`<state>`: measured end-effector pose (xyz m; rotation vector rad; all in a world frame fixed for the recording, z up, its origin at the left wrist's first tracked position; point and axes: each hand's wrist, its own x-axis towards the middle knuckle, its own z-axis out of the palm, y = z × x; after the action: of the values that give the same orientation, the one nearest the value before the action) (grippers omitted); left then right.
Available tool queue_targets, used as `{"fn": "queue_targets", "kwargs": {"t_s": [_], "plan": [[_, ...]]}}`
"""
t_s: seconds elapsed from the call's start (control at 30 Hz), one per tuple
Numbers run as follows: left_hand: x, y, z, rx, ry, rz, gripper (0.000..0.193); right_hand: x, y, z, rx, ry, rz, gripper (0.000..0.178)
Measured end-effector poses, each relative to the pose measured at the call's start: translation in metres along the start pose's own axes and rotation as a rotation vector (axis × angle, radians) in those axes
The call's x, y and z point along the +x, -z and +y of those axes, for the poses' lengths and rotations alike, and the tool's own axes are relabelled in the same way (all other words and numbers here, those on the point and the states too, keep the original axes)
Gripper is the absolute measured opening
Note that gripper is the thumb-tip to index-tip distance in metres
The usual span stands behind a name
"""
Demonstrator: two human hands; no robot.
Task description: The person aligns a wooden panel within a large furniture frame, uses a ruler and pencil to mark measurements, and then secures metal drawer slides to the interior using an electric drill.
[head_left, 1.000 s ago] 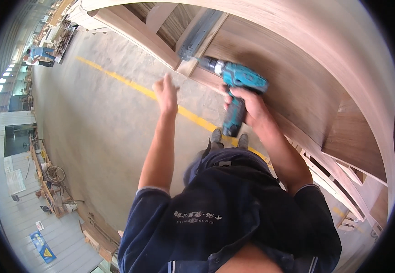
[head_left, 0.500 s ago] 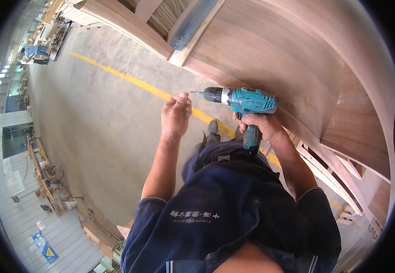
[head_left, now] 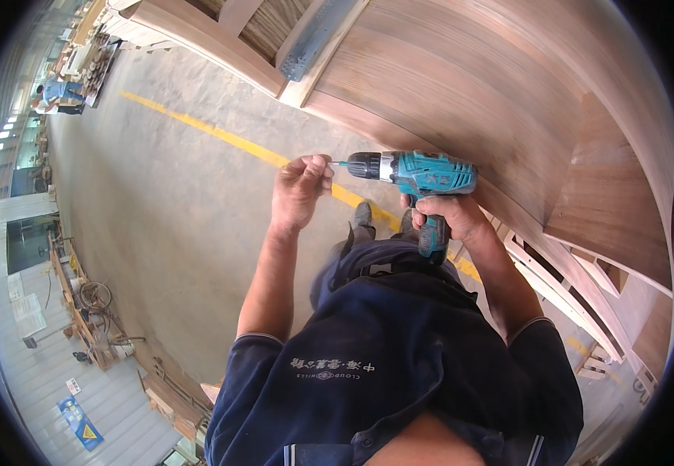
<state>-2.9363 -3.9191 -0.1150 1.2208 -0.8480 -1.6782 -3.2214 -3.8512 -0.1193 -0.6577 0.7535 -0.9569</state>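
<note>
A teal and black cordless drill lies level in front of me, its chuck toward the left. My right hand is wrapped round its grip, with a finger near the trigger. A thin driver bit sticks out of the black chuck. At the bit's tip my left hand is closed in a pinch, thumb against fingers. Whatever it pinches, the bit's end or a small piece on it, is hidden by the fingertips.
Large unpainted wooden furniture panels rise at the front and right, with a grey metal strip near them. A yellow line crosses the concrete floor. Far left, a person stands by stacked wood; a bicycle leans near the wall.
My left hand's fingertips have come up to the bit and now cover its tip. The drill has shifted very slightly right, still in my right hand.
</note>
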Motion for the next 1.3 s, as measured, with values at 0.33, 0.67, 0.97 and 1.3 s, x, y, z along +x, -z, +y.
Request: {"fn": "queue_targets", "kwargs": {"t_s": [0.33, 0.67, 0.97, 1.3], "plan": [[0.017, -0.010, 0.039, 0.352, -0.103, -0.256, 0.022, -0.009, 0.004, -0.008, 0.220, -0.022, 0.000, 0.046], [0.055, -0.061, -0.004, -0.431, -0.040, -0.123, 0.017, -0.002, 0.003, 0.012, 0.282, 0.066, 0.113, 0.043], [0.107, -0.084, 0.003, -0.413, -0.118, -0.332, 0.025, 0.023, 0.002, 0.010, 0.498, 0.125, 0.229, 0.026], [0.128, -0.096, 0.004, -0.457, -0.018, -0.450, 0.027, 0.029, 0.000, 0.011, 0.584, 0.199, 0.257, 0.028]]}}
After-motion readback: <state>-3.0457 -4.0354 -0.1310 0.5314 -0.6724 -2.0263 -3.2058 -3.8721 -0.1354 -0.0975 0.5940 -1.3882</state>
